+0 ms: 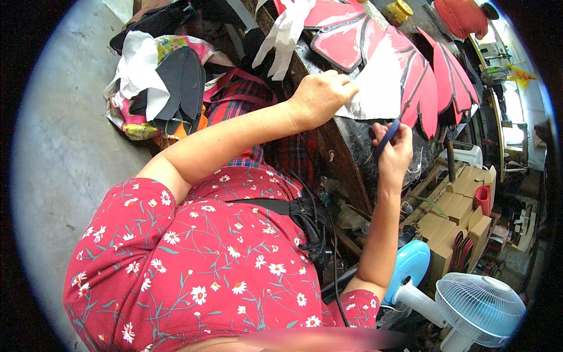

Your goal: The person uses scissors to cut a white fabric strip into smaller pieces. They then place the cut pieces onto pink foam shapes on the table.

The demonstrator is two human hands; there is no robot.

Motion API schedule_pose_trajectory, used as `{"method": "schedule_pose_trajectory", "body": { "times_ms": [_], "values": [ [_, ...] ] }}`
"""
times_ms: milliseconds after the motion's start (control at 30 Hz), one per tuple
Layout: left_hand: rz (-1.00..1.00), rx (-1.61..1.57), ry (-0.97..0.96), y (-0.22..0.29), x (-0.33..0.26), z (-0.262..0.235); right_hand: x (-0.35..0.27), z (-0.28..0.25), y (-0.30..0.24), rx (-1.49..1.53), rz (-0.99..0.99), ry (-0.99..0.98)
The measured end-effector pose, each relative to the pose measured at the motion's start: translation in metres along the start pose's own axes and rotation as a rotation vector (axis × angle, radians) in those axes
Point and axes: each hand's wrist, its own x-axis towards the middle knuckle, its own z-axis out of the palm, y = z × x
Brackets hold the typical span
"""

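My left hand point(326, 97) is closed, its fingertips at the edge of a bright white sheet point(375, 88) on the dark bench. Whether it pinches the sheet or something small is hidden. In my right hand point(394, 154) is a thin tool with a blue handle point(387, 139), its slim dark shaft pointing away over the work; its exact kind is unclear. Pink petal-shaped pieces with black outlines point(425, 97) lie beyond the sheet and to its right. Another such pink piece point(340, 46) lies just beyond my left hand.
White strips point(287, 35) hang over the bench's left edge. A yellow jar point(397, 12) and a red bundle point(460, 19) stand farther back. On the left is a bag with black cut pieces point(179, 82). Cardboard boxes point(454, 205) and a fan point(481, 308) are at the lower right.
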Motion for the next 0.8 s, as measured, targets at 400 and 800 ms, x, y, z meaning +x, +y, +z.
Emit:
{"method": "schedule_pose_trajectory", "body": {
  "times_ms": [400, 800],
  "values": [
    [-0.160, -0.537, 0.066, -0.024, -0.033, -0.039, 0.009, 0.015, 0.027, 0.228, -0.083, 0.097],
    [0.120, -0.169, -0.035, 0.009, -0.024, -0.038, 0.004, 0.017, 0.024, 0.234, -0.068, 0.113]
  ]
}}
